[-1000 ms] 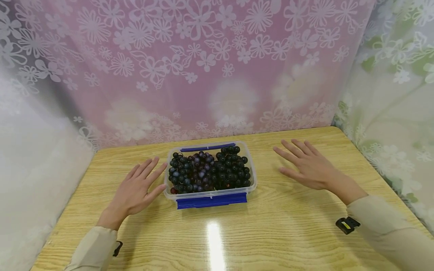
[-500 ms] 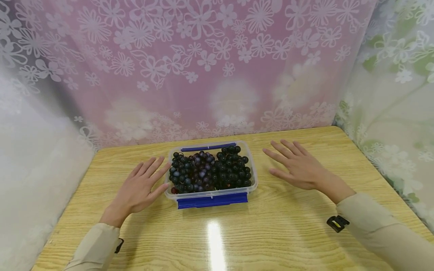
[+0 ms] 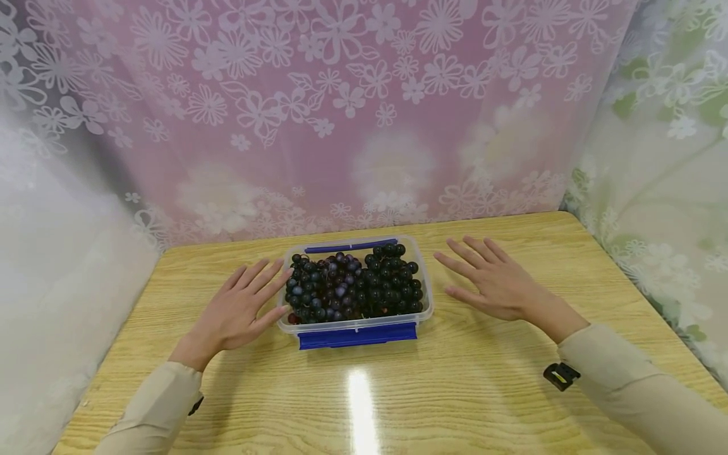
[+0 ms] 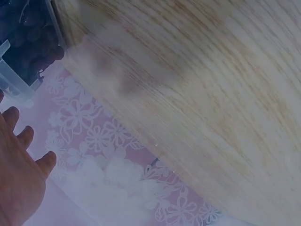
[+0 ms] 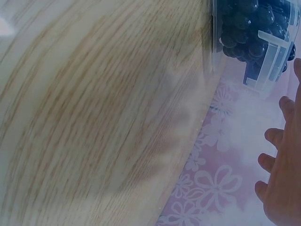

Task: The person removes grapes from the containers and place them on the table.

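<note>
A clear plastic food container (image 3: 422,278) with blue side clips sits on the table, filled with dark grapes (image 3: 341,287). The grapes on the left look bluish purple, those on the right nearly black. My left hand (image 3: 241,309), fingers straight and spread, overlaps the container's left rim in the head view and grips nothing. To the right of the container, my right hand (image 3: 495,284) hovers palm down with spread fingers, a small gap from the rim. Each wrist view shows its hand (image 4: 21,174) at the edge, beside the container's end (image 5: 270,59).
The wooden table (image 3: 455,379) carries a bright light reflection in front of the container. A pink floral curtain (image 3: 318,126) hangs along the table's back edge, with pale floral cloth (image 3: 671,208) on the right. Dark wrist straps (image 3: 562,376) sit at both sleeves.
My right hand has moved left toward the container. My left hand has shifted slightly right, its fingertips now overlapping the rim. The container and grapes stay in place.
</note>
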Available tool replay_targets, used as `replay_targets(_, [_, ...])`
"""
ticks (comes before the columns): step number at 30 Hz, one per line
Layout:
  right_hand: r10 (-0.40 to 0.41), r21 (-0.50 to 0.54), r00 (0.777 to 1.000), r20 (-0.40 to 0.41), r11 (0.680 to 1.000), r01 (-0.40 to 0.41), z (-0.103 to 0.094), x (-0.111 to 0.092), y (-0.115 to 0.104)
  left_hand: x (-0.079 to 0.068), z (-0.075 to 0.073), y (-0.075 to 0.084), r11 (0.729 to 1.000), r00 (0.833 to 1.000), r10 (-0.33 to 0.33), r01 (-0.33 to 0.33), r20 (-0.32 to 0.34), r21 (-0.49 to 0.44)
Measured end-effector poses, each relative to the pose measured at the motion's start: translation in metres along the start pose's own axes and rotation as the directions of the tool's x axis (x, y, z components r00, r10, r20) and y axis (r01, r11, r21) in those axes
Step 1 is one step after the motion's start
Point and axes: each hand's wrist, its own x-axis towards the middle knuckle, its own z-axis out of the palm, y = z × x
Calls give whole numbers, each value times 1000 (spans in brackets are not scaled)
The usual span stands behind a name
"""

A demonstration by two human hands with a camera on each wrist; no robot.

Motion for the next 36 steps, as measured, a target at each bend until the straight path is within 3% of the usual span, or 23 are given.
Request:
replay_targets(7, [-10,-1,1000,-13,1000,10,2,2,-2,3,-1,-2,999,999,33,-33,-1,22])
replay_targets(21, [-12,7,1000,-5,1000,12,-7,13,-9,4,1,-3,1000,999,6,-6,47,-8])
replay_targets(36, [-71,17,996,-46,997,72,-19,39,-30,3,4,-1,999,999,-4,6,45,-35])
